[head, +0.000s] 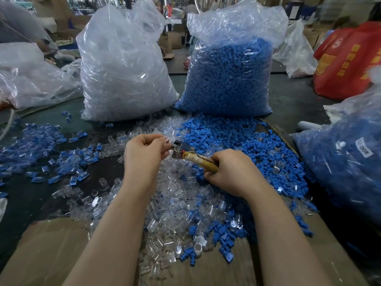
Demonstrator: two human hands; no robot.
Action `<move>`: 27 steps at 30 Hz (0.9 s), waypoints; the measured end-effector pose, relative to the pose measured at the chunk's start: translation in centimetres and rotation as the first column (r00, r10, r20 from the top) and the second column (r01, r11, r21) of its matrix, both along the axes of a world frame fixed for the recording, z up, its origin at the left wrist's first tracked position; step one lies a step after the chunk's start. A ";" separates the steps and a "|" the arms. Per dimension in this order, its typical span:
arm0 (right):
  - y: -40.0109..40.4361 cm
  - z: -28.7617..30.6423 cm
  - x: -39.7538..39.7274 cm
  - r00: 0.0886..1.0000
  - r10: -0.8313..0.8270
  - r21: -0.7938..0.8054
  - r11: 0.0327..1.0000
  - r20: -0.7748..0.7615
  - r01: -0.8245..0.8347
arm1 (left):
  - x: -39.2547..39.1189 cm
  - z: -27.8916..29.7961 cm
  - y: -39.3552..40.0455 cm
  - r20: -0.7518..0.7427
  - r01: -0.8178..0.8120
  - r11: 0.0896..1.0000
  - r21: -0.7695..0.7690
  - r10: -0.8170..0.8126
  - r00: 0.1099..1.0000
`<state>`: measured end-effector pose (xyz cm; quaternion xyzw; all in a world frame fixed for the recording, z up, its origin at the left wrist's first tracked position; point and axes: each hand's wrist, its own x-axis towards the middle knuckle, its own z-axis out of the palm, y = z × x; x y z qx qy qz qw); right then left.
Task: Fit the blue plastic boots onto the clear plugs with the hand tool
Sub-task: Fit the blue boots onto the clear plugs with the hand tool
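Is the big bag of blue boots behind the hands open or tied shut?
Open. The bag of blue boots stands upright with its loose plastic top gaping and crumpled, no knot showing; its blue fill stops below the rim.

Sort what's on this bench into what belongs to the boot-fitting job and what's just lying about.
Job:
hand tool, held in right hand
left hand at the tool's head
loose blue boots
loose clear plugs
bag of boots
bag of plugs
fitted pieces

Lying about:
red bag
cardboard
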<state>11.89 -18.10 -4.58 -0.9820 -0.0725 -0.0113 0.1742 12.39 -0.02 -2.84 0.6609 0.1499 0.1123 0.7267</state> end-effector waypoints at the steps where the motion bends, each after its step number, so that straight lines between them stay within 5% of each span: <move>1: 0.0 -0.1 0.0 1.000 -0.002 0.002 1.000 -0.003 0.002 | 0.0 0.0 0.0 0.000 0.002 1.000 -0.013 -0.002 1.000; 10: -0.2 0.0 0.1 0.996 -0.089 0.274 0.958 0.026 0.078 | -0.4 0.2 -0.2 -0.002 0.046 0.990 -0.132 -0.047 0.999; 20: 0.7 0.6 -0.3 0.984 -0.151 0.749 0.661 0.090 0.033 | -1.3 0.5 -2.5 -0.006 0.241 0.949 -0.204 -0.247 0.969; 27: 1.3 1.2 -0.8 0.965 -0.146 0.816 0.570 0.219 -0.099 | -1.3 1.1 -2.3 0.001 0.298 0.861 -0.412 -0.326 0.945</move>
